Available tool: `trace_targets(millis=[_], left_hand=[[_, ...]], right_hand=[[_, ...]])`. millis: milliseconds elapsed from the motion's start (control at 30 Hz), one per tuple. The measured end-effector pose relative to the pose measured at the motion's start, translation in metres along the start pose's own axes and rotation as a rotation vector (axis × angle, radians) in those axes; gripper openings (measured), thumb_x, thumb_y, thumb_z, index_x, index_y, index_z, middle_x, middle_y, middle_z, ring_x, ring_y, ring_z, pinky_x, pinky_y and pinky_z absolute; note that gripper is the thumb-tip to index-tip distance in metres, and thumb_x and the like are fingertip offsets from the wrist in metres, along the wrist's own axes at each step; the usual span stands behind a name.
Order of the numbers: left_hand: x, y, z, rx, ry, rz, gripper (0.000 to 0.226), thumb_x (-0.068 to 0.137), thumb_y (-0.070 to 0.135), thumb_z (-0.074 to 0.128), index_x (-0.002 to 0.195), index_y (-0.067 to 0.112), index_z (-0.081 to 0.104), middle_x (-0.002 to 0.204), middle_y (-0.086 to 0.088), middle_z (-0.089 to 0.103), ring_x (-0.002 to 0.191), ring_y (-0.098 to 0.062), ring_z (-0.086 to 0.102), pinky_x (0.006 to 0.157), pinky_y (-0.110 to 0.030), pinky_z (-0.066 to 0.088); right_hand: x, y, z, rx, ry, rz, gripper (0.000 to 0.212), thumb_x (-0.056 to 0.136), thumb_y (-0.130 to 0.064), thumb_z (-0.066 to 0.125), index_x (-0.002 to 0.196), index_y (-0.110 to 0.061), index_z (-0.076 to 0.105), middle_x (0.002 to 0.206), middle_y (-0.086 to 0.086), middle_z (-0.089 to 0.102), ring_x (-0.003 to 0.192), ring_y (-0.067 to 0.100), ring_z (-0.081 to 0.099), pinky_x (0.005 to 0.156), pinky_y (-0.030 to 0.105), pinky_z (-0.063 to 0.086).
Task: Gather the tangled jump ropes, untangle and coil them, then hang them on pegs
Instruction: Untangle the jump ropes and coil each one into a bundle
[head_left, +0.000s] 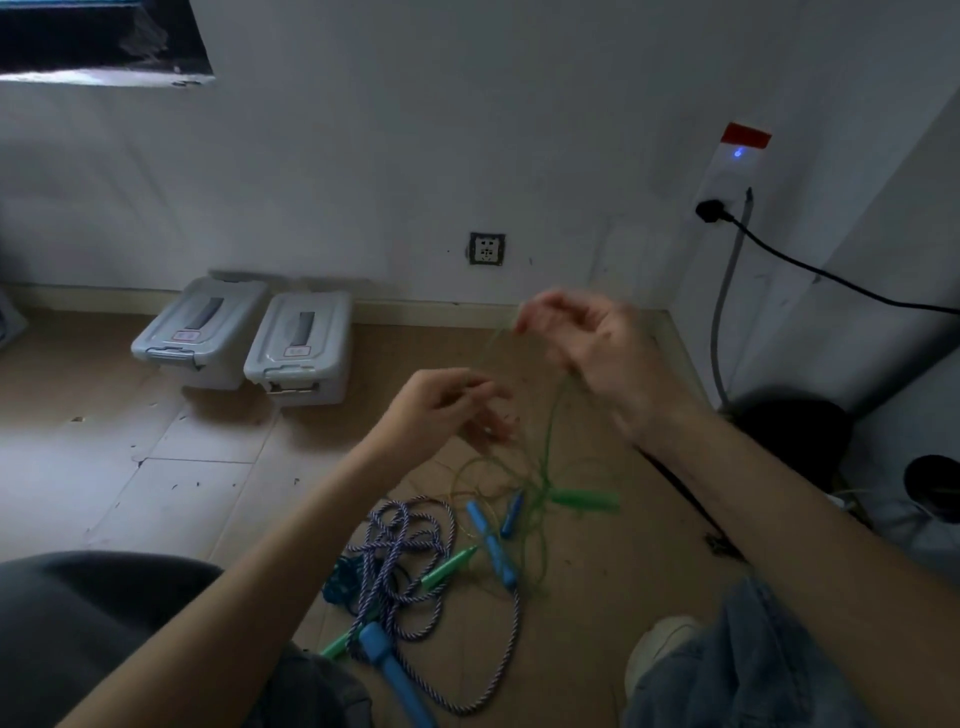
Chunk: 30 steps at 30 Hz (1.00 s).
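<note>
A tangle of jump ropes lies on the floor between my knees. A thin green rope (546, 447) rises from it to both hands; its green handle (587, 500) lies on the floor. My right hand (592, 343) is raised and pinches the green rope near the fingertips, blurred. My left hand (449, 402) is lower and to the left, fingers closed on a strand of the same rope. A thick blue-and-white braided rope (410, 551) with a blue handle (387, 660) lies coiled loosely below. More blue handles (491, 540) and a green handle (449, 566) sit in the pile.
Two grey lidded storage boxes (298, 348) stand by the wall at the back left. A wall socket (487, 248) is ahead, and a plugged-in black cable (831, 273) runs along the right wall. My shoe (660, 644) and jeans are at the lower right.
</note>
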<state>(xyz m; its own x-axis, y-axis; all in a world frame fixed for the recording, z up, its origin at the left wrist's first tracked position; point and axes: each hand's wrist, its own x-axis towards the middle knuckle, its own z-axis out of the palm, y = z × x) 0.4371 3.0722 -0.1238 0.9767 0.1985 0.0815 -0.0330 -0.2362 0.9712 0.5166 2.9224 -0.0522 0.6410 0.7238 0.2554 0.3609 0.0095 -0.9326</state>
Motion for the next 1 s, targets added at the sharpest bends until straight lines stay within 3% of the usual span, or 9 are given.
trace_targets(millis=[167,300,367,433,533,633,800,900,1000], left_hand=[[-0.013,-0.032,-0.018,0.663,-0.177,-0.332,0.026,0.096,0.019,0.044,0.101,0.003,0.064,0.072,-0.001,0.063,0.060,-0.010,0.058,0.066,-0.020,0.051],[-0.005,0.008,-0.011,0.139,0.029,-0.277,0.030,0.096,0.023,0.040,0.099,0.008,0.066,0.060,0.004,0.044,0.048,-0.007,0.040,0.047,-0.018,0.038],[-0.005,0.035,-0.014,-0.188,-0.061,-0.247,0.028,0.091,0.030,0.046,0.091,0.016,0.069,0.056,0.009,0.037,0.043,-0.003,0.033,0.039,-0.013,0.031],[-0.003,0.047,-0.015,-0.116,-0.066,-0.188,0.027,0.088,0.037,0.049,0.093,0.020,0.069,0.058,0.011,0.041,0.044,-0.001,0.034,0.039,-0.011,0.031],[0.002,0.035,-0.012,0.447,0.072,-0.262,0.039,0.092,0.031,0.049,0.125,0.011,0.049,0.102,-0.004,0.059,0.080,-0.007,0.054,0.066,-0.018,0.046],[-0.005,0.010,-0.013,0.912,0.040,-0.533,0.070,0.090,0.036,0.053,0.143,0.006,0.018,0.143,-0.019,0.031,0.128,-0.034,0.034,0.103,-0.041,0.032],[-0.018,-0.005,0.017,0.353,-0.502,-0.269,0.038,0.090,0.026,0.055,0.127,0.024,0.051,0.133,0.003,0.051,0.118,-0.008,0.049,0.099,-0.022,0.040],[-0.020,-0.021,0.040,0.406,-0.488,-0.265,0.028,0.097,0.023,0.041,0.112,0.012,0.062,0.118,-0.005,0.062,0.103,-0.011,0.057,0.087,-0.011,0.040],[-0.020,-0.020,0.034,0.235,-0.374,-0.445,0.036,0.099,0.026,0.032,0.099,0.003,0.060,0.095,-0.014,0.066,0.071,-0.015,0.062,0.072,-0.023,0.051]], right_hand=[[0.006,0.008,-0.030,0.118,0.343,0.095,0.027,0.095,-0.026,0.051,0.071,-0.020,0.060,0.043,-0.013,0.038,0.039,0.004,0.029,0.036,0.011,0.026],[-0.002,0.028,-0.030,-0.504,-0.037,0.339,0.026,0.094,-0.030,0.052,0.070,-0.022,0.061,0.055,-0.006,0.049,0.044,0.007,0.041,0.035,0.012,0.030],[-0.007,0.032,-0.023,-0.477,-0.174,0.374,0.026,0.094,-0.027,0.052,0.072,-0.018,0.063,0.050,-0.006,0.050,0.040,0.008,0.041,0.035,0.016,0.032],[-0.009,0.030,-0.016,-0.268,-0.282,0.357,0.024,0.094,-0.025,0.051,0.078,-0.013,0.063,0.048,-0.006,0.053,0.040,0.007,0.044,0.037,0.016,0.035],[-0.006,0.020,-0.011,0.168,-0.297,0.306,0.024,0.095,-0.021,0.045,0.081,-0.008,0.058,0.054,-0.002,0.059,0.042,0.007,0.050,0.040,0.015,0.040],[-0.002,0.012,-0.007,0.416,-0.279,0.255,0.024,0.096,-0.019,0.041,0.083,-0.007,0.056,0.064,0.004,0.064,0.049,0.011,0.056,0.045,0.017,0.045],[0.006,0.003,0.002,0.597,-0.259,0.132,0.024,0.097,-0.019,0.040,0.084,-0.008,0.056,0.068,0.006,0.066,0.054,0.013,0.059,0.050,0.019,0.048],[0.007,0.001,-0.009,0.739,-0.071,0.104,0.025,0.097,-0.019,0.041,0.082,-0.008,0.057,0.066,0.004,0.066,0.054,0.011,0.059,0.049,0.019,0.049],[0.008,0.010,-0.027,0.628,0.170,0.185,0.021,0.098,-0.020,0.041,0.094,-0.009,0.058,0.079,0.006,0.070,0.057,0.010,0.060,0.052,0.019,0.049]])
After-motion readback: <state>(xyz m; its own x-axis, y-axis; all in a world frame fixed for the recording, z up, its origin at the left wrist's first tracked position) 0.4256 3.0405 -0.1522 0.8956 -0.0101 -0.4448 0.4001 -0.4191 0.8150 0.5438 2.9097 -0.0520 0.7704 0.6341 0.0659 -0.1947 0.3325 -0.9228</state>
